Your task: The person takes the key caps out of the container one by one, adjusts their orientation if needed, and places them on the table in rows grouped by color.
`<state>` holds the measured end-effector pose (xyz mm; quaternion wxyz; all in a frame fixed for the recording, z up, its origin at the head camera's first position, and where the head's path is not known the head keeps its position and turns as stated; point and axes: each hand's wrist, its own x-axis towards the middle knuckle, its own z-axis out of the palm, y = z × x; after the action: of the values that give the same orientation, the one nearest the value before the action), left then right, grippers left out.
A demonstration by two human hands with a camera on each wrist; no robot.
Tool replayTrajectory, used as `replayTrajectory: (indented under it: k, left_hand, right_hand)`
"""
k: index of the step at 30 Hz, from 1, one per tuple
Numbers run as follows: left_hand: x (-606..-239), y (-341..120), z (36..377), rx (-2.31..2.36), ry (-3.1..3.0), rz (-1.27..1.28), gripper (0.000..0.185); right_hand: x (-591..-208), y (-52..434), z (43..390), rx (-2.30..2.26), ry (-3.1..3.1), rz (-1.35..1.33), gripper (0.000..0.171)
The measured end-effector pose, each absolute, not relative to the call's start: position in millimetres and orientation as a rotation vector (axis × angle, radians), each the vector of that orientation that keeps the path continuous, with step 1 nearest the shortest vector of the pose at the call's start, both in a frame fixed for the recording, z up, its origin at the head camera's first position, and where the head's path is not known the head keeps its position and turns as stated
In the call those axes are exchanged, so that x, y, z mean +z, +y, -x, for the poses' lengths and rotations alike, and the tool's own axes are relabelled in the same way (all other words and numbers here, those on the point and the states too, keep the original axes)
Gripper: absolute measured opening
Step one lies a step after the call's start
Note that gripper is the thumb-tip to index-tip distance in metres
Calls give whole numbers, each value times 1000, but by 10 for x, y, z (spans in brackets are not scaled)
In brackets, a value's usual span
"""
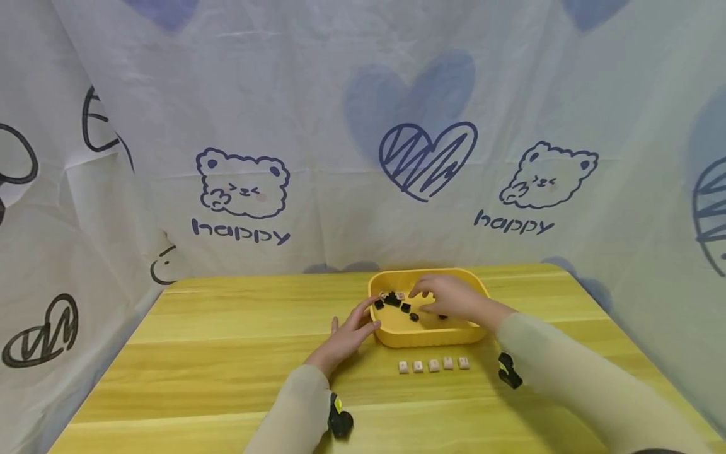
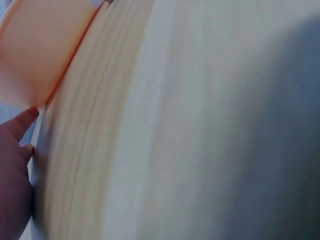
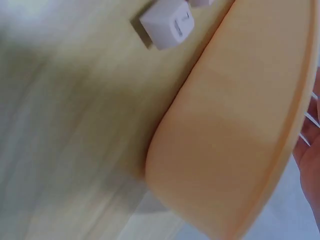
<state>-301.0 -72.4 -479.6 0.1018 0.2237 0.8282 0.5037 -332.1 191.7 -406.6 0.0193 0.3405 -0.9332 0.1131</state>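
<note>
A yellow plastic tray [image 1: 433, 340] stands toward the far side of the table, holding black keycaps [image 1: 392, 299] and a few whitish ones [image 1: 401, 296]. My left hand [image 1: 344, 340] touches the tray's left end, fingers extended along the rim; in the left wrist view a fingertip [image 2: 31, 116] meets the tray wall. My right hand [image 1: 450, 297] reaches over the right rim into the tray, thumb and fingers apart above the keycaps, with nothing visible between them. In front of the tray, several white keycaps [image 1: 433, 366] form a row; one white keycap [image 3: 167, 24] shows in the right wrist view.
The wooden table [image 1: 227, 353] extends to both sides and in front of the tray. Behind it hangs a pale curtain [image 1: 317, 126] with bear and heart drawings. Black wrist straps [image 1: 340, 419] sit on both sleeves.
</note>
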Motion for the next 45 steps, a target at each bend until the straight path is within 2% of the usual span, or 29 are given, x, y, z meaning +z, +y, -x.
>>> replayTrajectory:
  k: [13, 18, 24, 32, 45]
  left_hand:
    - [-4835, -705, 2987, 1482, 2438, -665, 58]
    - [-4845, -694, 2982, 1479, 2437, -666, 58]
    - [-4840, -689, 2988, 1479, 2433, -668, 58]
    - [-4827, -694, 2982, 1477, 2440, -669, 58]
    - [-4802, -726, 2997, 1468, 2446, -671, 61]
  right_hand:
    - [-4247, 1776, 3620, 440, -3088, -1018, 41]
    - [-4264, 1752, 3669, 373, -3075, -1082, 45]
    - [-4310, 1712, 3722, 354, -3033, -1202, 40]
    - [-4348, 1708, 3738, 257, -3017, -1186, 33]
    - [-4183, 1825, 3544, 347, -2988, -1206, 25]
